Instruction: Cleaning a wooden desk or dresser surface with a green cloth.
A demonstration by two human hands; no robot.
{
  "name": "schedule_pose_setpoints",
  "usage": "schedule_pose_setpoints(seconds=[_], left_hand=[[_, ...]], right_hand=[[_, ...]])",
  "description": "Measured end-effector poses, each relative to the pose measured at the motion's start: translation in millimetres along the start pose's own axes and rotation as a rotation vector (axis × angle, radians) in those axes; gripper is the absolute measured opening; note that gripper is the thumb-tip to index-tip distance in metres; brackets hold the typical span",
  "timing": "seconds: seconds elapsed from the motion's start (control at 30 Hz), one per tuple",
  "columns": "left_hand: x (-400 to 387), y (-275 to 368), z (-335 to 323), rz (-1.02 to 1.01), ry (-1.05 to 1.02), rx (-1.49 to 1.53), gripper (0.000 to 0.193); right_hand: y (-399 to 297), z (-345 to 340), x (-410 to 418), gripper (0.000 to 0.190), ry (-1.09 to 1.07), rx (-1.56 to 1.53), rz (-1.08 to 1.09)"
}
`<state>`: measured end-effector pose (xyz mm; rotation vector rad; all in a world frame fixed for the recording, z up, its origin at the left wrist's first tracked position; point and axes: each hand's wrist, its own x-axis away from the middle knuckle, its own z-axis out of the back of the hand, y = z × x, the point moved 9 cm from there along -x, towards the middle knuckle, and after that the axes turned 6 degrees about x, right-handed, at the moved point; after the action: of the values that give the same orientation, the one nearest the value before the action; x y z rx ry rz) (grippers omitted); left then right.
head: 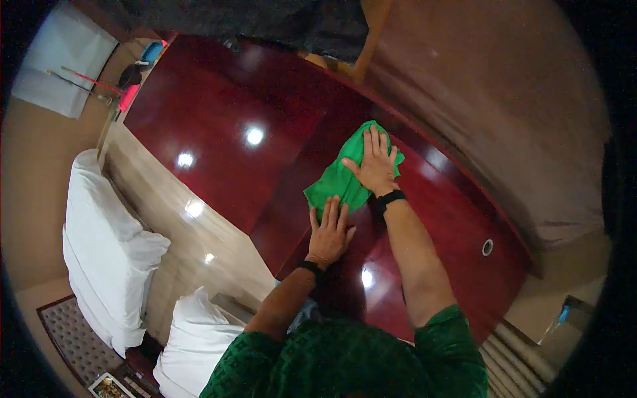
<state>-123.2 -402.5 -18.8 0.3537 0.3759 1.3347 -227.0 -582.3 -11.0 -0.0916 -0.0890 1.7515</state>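
A green cloth (343, 174) lies spread on a glossy dark red wooden desk top (423, 219). My right hand (377, 161) presses flat on the cloth's upper right part, fingers apart. Nearer to me, my left hand (329, 233) rests with its fingertips on the cloth's lower edge and its palm beyond the cloth. Both wrists wear dark bands. A round grommet (487, 248) is set in the desk top to the right of my hands.
Two beds with white bedding (107, 248) stand at the left on a shiny pale floor (184, 219). A long-handled pink dustpan (129, 98) and a blue object (152, 51) are near the desk's far left end. Dark fabric (298, 25) hangs over the far edge; pleated curtains (517, 358) are at lower right.
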Motion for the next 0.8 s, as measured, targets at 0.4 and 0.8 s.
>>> schedule_pose_setpoints(seconds=[0.4,0.8], left_hand=[[1.7,9.4,-5.9,-0.167,-0.065,-0.085,0.059],[-2.4,6.9,-8.3,-0.078,-0.126,-0.016,0.063]], right_hand=[[82.2,10.1,79.0,0.098,0.186,0.090,-0.383],[38.0,-2.5,32.5,0.090,0.174,0.011,-0.073]])
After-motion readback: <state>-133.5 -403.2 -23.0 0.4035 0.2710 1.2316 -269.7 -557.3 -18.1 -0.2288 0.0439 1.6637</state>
